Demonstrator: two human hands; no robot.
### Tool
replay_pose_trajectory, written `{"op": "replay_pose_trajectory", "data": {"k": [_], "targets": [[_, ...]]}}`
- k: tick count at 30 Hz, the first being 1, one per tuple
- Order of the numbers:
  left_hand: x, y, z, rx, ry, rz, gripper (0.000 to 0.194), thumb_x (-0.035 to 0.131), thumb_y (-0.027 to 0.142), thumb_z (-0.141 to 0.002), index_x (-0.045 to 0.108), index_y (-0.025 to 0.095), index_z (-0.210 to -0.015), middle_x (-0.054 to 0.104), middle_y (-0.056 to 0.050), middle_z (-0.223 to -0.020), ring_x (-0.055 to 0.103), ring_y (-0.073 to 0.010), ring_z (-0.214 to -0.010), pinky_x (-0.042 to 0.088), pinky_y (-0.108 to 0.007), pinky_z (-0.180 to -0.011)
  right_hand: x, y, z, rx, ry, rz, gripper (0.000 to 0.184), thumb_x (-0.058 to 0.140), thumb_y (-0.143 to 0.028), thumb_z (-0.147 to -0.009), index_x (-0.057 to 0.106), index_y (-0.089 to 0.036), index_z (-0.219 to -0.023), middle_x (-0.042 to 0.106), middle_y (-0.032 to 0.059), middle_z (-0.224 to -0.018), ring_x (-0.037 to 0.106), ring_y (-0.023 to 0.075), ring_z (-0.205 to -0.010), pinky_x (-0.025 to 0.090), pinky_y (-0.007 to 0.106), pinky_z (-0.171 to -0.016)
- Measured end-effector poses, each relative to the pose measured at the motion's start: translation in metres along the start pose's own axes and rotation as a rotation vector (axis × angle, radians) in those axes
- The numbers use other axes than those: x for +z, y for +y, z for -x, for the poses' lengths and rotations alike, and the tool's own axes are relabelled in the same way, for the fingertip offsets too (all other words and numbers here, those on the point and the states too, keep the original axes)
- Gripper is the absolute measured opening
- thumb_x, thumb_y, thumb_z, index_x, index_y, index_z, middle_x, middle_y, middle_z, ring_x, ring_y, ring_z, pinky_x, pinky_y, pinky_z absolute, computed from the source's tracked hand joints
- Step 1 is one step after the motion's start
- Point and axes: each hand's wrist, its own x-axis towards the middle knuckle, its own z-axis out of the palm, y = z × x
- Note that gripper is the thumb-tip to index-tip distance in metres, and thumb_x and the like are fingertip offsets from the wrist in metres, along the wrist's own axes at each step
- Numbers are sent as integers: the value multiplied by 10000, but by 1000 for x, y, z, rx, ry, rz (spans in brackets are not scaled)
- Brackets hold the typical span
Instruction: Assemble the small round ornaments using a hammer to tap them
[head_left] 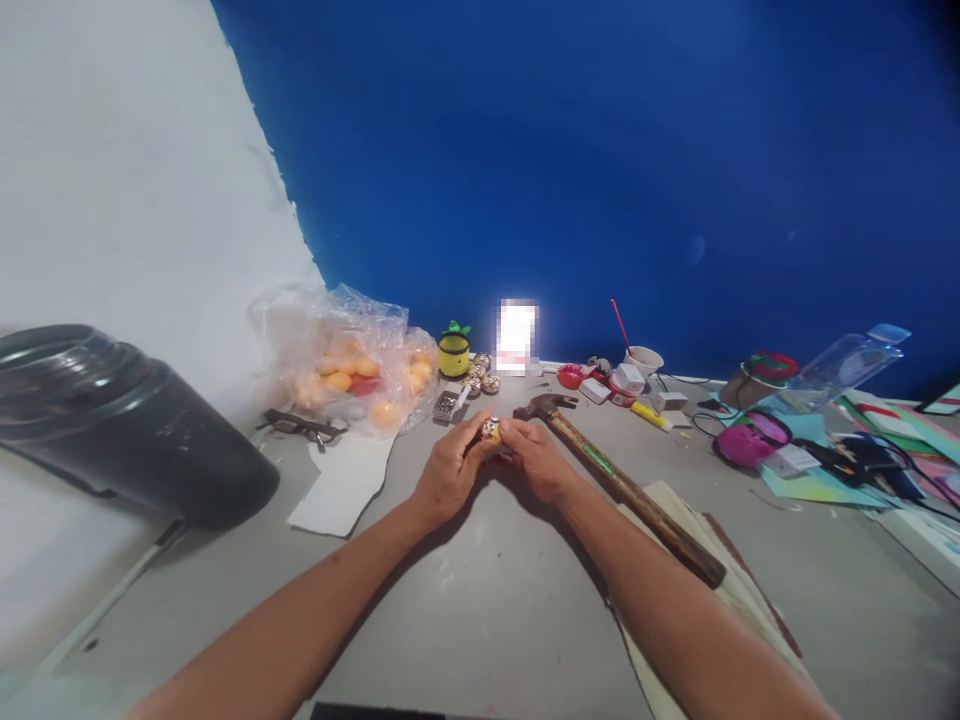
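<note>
Both my hands meet at the middle of the grey table and pinch a small round gold-wrapped ball (491, 430) between their fingertips. My left hand (450, 468) closes on it from the left, my right hand (534, 460) from the right. Just behind my right hand lies a hammer (622, 482) with a metal head and long wooden handle that runs toward the lower right. A few more gold balls (481, 374) sit further back near a small yellow pot (454, 352).
A clear plastic bag of orange fruit (349, 362), folded glasses (301, 426) and white paper (346, 482) lie left. A dark bin (127, 425) lies far left. Cups, small boxes, a plastic bottle (844, 368), a pink pouch (746, 442) and coloured paper crowd the right.
</note>
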Motion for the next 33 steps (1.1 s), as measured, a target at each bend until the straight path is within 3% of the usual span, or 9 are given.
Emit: {"op": "replay_pose_trajectory", "data": {"k": [5,8,11,13,16,20,23,33], "targets": [[1,1,0,-34,17,28,461,598,465,-981,707,186,-1332,736,-128,-1327,693,-282,-1193,527,-417,-1068,1,2,-1,-54,46,110,497,707,-684,-870,744,-189,-860,663,42,-837,587,164,-754,509,274,-684],[0,5,-1,-154,-11,156,524,610,496,-968,682,180,-1381,768,-115,-1190,731,-231,-887,601,-362,-830,1,-1,0,-62,16,126,480,686,-670,-895,743,-193,-879,657,37,-785,596,163,-690,513,288,-650],[-2,8,-3,-249,-37,306,579,634,508,-952,659,173,-1423,770,-87,-1029,660,-175,-675,575,-317,-650,1,-5,1,-74,-65,86,448,639,-640,-943,752,-208,-981,669,34,-808,637,172,-705,547,317,-682],[-2,7,-4,-255,-26,375,555,688,484,-924,692,179,-1387,764,-75,-991,655,-172,-700,572,-312,-680,0,-7,2,-120,-75,146,395,688,-595,-922,753,-229,-1055,679,22,-833,642,171,-727,561,331,-715],[-2,2,-6,-293,-34,524,545,742,472,-893,710,196,-1361,760,-72,-1028,662,-162,-752,570,-310,-749,-2,-7,0,-195,10,333,363,763,-512,-870,759,-250,-1122,707,17,-879,638,177,-751,559,338,-725],[-1,-5,-8,-406,-12,748,675,775,534,-854,642,185,-1415,746,-67,-999,660,-151,-768,553,-289,-735,-5,-2,-3,-321,116,561,317,778,-386,-842,782,-268,-1137,751,55,-1081,663,252,-1010,539,407,-909],[-1,-7,-9,-447,-2,751,728,854,477,-791,623,164,-1406,742,-60,-964,678,-160,-804,547,-283,-754,-8,1,-4,-389,81,668,347,775,-311,-829,778,-265,-1173,749,76,-1214,641,276,-1146,467,447,-1056],[-2,-4,-11,-460,-18,784,701,905,352,-729,649,168,-1356,744,-32,-902,671,-135,-758,521,-248,-720,-12,1,-5,-391,51,721,418,775,-253,-830,757,-276,-1247,745,81,-1255,643,272,-1161,448,453,-1077]]}}
